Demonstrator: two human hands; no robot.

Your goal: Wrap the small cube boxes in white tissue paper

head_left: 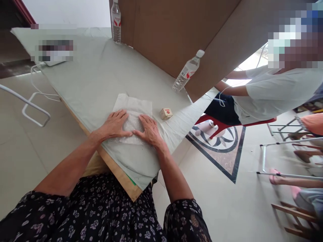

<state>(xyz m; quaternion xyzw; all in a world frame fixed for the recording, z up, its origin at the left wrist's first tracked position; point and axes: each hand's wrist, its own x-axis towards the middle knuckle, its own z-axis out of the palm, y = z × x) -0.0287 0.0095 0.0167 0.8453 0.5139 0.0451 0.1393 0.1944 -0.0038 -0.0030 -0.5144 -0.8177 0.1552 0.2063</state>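
Observation:
A sheet of translucent bubble wrap [132, 107] lies flat on the cloth-covered table, near its front corner. My left hand [114, 125] rests palm down on the left part of the sheet, fingers stretched out. On the right part lies my right hand [148, 129], also flat with its fingers extended. The two thumbs almost meet in the middle of the sheet. Just right of my right hand stands a small cream box [166, 113] with red print. Whatever is under my palms is hidden.
Two clear water bottles [186, 71] [116, 23] stand by a large brown cardboard panel [174, 30]. A blurred-out device lies at the far left of the table [83, 67]. Behind the panel, a person in a white shirt [267, 95] sits on a red chair [227, 123].

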